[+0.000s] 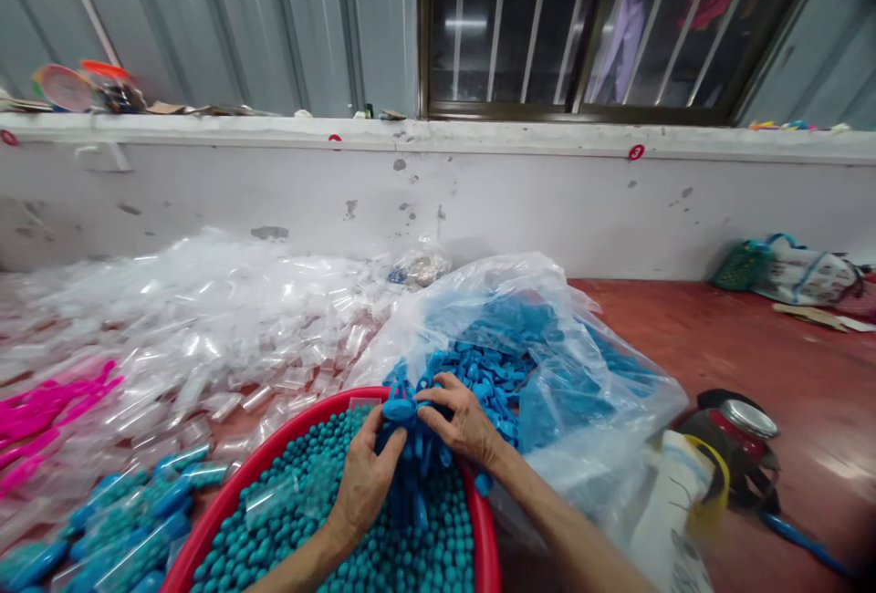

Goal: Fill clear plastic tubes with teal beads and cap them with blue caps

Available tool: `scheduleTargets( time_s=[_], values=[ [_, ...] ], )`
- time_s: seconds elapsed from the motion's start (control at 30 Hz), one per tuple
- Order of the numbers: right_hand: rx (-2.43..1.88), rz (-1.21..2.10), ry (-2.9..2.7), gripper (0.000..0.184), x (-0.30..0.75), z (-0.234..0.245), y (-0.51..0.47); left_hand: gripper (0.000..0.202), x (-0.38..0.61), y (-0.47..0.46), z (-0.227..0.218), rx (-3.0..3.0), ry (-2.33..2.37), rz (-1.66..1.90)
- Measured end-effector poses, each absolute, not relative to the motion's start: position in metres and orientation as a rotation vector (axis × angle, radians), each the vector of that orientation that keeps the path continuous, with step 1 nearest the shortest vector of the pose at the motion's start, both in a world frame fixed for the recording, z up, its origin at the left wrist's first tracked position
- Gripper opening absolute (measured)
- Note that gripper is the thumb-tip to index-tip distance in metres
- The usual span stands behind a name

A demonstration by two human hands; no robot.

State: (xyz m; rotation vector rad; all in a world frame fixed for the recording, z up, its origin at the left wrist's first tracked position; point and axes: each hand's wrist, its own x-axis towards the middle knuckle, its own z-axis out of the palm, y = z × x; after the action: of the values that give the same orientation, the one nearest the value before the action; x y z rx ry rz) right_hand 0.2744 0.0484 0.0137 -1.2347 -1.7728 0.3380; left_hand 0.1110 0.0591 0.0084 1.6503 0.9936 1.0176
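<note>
My left hand is closed at the near left side of a glossy blue plastic piece, its thumb and fingers against it. From the right, my right hand pinches the same piece between thumb and fingers. More blue plastic pieces lie just beneath my hands, on the beads. Those teal round beads fill a red tub. A clear plastic tube rests on the beads at the left. Beyond the tub's far rim, a clear plastic bag spills many blue pieces.
Clear plastic tubes spread widely over the red table at left. Bead-filled tubes with blue ends and pink pieces lie there too. A metal-lidded container stands at right; bags sit by the wall.
</note>
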Motion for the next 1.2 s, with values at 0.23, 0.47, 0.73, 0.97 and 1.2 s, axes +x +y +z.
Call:
scheduleTargets(
  time_s=[0.23,0.47,0.73,0.97,1.2],
  values=[
    [-1.613,0.21,-1.444,0.02,0.291,-0.015,0.077,0.025,0.105,0.044,-0.011,2.179,1.106,0.835],
    [-1.74,0.171,-1.379,0.025,0.323,-0.016,0.072,0.026,0.1,0.031,-0.013,2.515,0.876,0.762],
    [-1.716,0.226,-1.868,0.026,0.27,0.012,0.005,0.021,0.062,0.02,0.014,2.358,0.961,0.944],
    [-1.669,0.12,-1.965,0.023,0.252,-0.004,0.021,0.026,-0.015,0.027,0.012,1.883,1.479,1.142],
    [-1.795,0.053,-1.84,0.029,0.258,0.007,0.046,0.027,-0.028,0.013,0.001,1.842,1.422,1.141]
  ],
)
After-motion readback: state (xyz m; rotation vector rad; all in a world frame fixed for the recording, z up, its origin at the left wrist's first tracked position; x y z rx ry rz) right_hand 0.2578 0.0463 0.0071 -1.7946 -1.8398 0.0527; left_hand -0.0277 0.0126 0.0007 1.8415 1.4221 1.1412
